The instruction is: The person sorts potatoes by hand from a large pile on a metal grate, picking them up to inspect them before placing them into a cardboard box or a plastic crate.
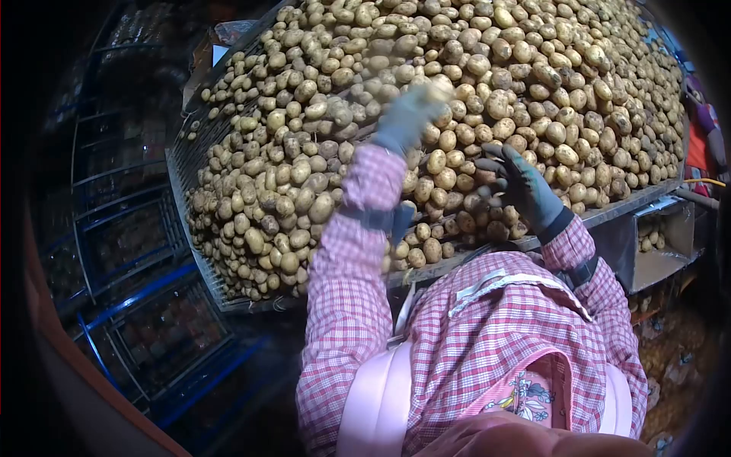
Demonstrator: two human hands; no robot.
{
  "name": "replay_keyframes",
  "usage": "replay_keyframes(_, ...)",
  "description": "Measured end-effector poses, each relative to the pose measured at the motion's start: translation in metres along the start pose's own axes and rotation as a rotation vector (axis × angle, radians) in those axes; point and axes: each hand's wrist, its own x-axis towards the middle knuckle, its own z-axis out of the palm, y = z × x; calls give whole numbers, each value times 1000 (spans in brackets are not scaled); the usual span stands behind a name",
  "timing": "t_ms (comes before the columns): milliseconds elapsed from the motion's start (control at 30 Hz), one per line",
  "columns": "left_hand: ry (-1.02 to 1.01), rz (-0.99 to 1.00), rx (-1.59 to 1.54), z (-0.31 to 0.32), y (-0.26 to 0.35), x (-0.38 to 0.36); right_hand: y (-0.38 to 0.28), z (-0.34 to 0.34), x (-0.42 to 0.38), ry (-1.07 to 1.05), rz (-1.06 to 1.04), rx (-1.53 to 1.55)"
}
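Both hands wear gloves of greyish blue-green. Left hand is stretched far forward over the heap and looks blurred; its fingers are closed on one pale potato, which is at the fingertips. Right hand is nearer to the body, with fingers spread apart and slightly bent, just above the potatoes. Whether these fingers touch any of them, I cannot tell.

The potatoes lie under, between and all around the two hands, in a thick layer which reaches far beyond them. They are round or oval, with yellow-brown skin, and many carry dark, rough patches. They rest on a desk with a metal edge; to the left of the left hand, narrow parallel bars can be seen at its side. To the right of the right hand, below the edge, there is a box with flat walls and some more potatoes inside. Both sleeves are of pink checked cloth, with a dark band around the left forearm. Well to the left of the hands, shiny blue rails stand in shadow.
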Motion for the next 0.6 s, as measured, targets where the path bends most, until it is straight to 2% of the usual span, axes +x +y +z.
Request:
replay_keyframes(33, -223, 63, 83, 16, 14, -14, -3, 5, 3, 27, -17, 50)
replay_keyframes(100, -131, 191, 187, 41, -11, -17, 11, -14, 25, 146, 0, 144)
replay_keyframes(133, 46, 186, 326, 41, -4, -19, 15, -32, 30, 173, 41, 178)
replay_keyframes(167, 95, 153, 410, 42, -7, -11, 17, -45, 30, 199, 83, 212)
replay_keyframes(200, 145, 119, 493, 44, -17, 5, 14, -46, 24, 133, 128, 228)
replay_keyframes(233, 197, 89, 576, 49, -29, 21, 14, -44, 20, 104, 77, 178)
replay_keyframes(267, 332, 200, 615, 65, -57, 36, 14, -34, 14, 76, 28, 128)
replay_keyframes(300, 277, 187, 587, 67, -52, 37, 12, -30, 11, 48, -24, 77)
replay_keyframes(367, 168, 158, 529, 72, -39, 35, 7, -43, 11, -205, -55, -40)
replay_keyframes(433, 90, 207, 445, 71, -31, 18, 0, -24, -5, -48, -123, -111)
replay_keyframes(500, 10, 234, 398, 60, -23, 12, -13, -24, -19, -93, -104, -24)
replay_keyframes(533, 59, 63, 313, 51, -8, 14, -18, -25, -26, -82, -71, 45)
replay_keyframes(567, 180, 67, 448, 44, -14, 33, -20, -28, -30, -71, -36, 110)
replay_keyframes(600, 185, 63, 500, 38, -15, 53, -18, -35, -24, -82, -6, 195)
